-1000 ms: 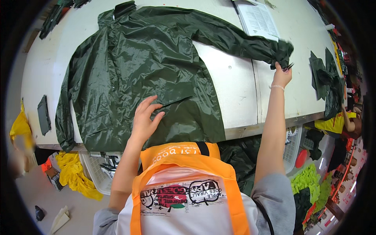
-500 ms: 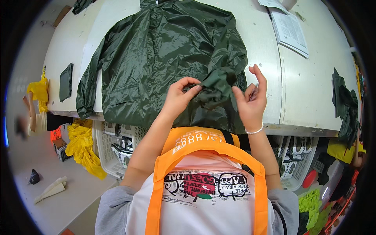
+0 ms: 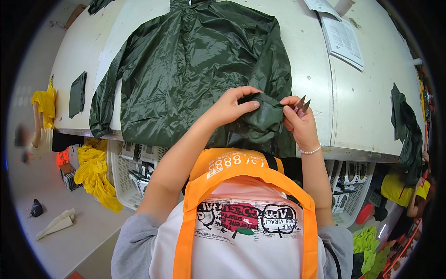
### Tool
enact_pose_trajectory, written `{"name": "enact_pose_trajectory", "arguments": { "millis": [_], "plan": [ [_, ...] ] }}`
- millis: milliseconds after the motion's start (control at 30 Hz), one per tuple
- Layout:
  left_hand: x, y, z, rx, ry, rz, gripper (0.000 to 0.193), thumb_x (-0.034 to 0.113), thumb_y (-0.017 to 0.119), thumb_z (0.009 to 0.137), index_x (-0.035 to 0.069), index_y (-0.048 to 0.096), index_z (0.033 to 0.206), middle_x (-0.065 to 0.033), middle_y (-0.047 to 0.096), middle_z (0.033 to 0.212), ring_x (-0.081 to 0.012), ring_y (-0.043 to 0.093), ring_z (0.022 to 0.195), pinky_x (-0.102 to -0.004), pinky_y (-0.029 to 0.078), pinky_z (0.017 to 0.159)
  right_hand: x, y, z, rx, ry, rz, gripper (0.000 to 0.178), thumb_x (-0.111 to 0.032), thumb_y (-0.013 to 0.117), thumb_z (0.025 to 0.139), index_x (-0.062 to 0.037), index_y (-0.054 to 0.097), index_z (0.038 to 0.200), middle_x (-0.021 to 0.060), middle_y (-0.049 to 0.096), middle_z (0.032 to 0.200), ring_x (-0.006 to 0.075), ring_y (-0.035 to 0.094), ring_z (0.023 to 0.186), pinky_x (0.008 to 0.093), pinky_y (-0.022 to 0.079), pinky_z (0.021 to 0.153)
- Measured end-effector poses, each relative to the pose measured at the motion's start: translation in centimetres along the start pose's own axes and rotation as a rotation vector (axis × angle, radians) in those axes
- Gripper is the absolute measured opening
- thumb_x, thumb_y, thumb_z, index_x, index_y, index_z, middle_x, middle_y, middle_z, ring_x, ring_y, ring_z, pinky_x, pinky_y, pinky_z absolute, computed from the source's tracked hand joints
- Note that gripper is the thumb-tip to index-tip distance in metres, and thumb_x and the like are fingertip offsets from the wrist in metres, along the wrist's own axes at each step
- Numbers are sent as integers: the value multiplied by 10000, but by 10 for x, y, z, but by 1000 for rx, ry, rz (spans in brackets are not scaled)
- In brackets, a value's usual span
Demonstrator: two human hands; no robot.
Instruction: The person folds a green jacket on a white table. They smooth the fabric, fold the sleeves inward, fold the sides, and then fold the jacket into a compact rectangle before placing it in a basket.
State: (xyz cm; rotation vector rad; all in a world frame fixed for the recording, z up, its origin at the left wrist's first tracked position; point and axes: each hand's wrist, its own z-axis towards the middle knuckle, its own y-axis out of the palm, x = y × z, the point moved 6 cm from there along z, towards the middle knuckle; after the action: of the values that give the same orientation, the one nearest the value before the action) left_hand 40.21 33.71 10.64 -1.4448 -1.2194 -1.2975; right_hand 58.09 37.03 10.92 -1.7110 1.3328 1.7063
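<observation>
A dark green, shiny rain jacket (image 3: 186, 69) lies spread front up on the white table, its collar at the far edge of view. My left hand (image 3: 232, 108) holds the opened cuff (image 3: 263, 116) of the jacket's right-hand sleeve, thumb outside and fingers partly hidden by cloth. At the cuff's other side, my right hand (image 3: 298, 120) pinches the edge between thumb and forefinger. A small pair of thread snips (image 3: 303, 107) is tucked in that same hand, its two pointed blades sticking up past the fingers.
Printed papers (image 3: 341, 39) lie at the table's far right. A folded dark green piece (image 3: 78, 94) sits to the left. Below the table edge stand white baskets (image 3: 124, 179) of packets, with yellow cloth (image 3: 95, 172) alongside. Other people work at both sides.
My right hand has closed from spread fingers onto the cuff edge, and the snips' blades now show. My left hand has shifted right and up over the cuff, which is opened out more.
</observation>
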Motion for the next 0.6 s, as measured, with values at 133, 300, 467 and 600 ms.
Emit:
{"name": "enact_pose_trajectory", "arguments": {
  "millis": [133,300,467,600],
  "plan": [
    [-9,-6,1,39,-66,-172,148,151,596,875,15,643,842,65,588,783,-9,494,743,-187,386,684,-20,-12,-3,226,-266,-649,151,-22,617,842,-51,645,988,-29,566,819,27,352,539,176,289,479],
    [-8,1,1,86,-139,-179,159,157,625,856,6,673,856,55,602,738,-11,491,675,-183,392,621,-55,34,-21,99,-449,-787,267,17,715,732,-66,663,979,27,590,968,74,504,609,198,406,527],
    [-1,6,1,44,-187,-94,151,122,593,860,-2,672,893,34,637,809,-24,541,746,-186,431,685,-43,39,-12,104,-685,-943,176,20,693,747,-33,612,894,70,616,887,203,628,685,258,485,550],
    [5,12,1,122,-110,-130,128,103,606,848,-2,675,872,34,633,789,-27,541,731,-177,427,677,-37,39,-6,108,-579,-1002,136,-8,659,796,-25,559,887,85,632,794,237,641,670,280,491,554]
  ]
}}
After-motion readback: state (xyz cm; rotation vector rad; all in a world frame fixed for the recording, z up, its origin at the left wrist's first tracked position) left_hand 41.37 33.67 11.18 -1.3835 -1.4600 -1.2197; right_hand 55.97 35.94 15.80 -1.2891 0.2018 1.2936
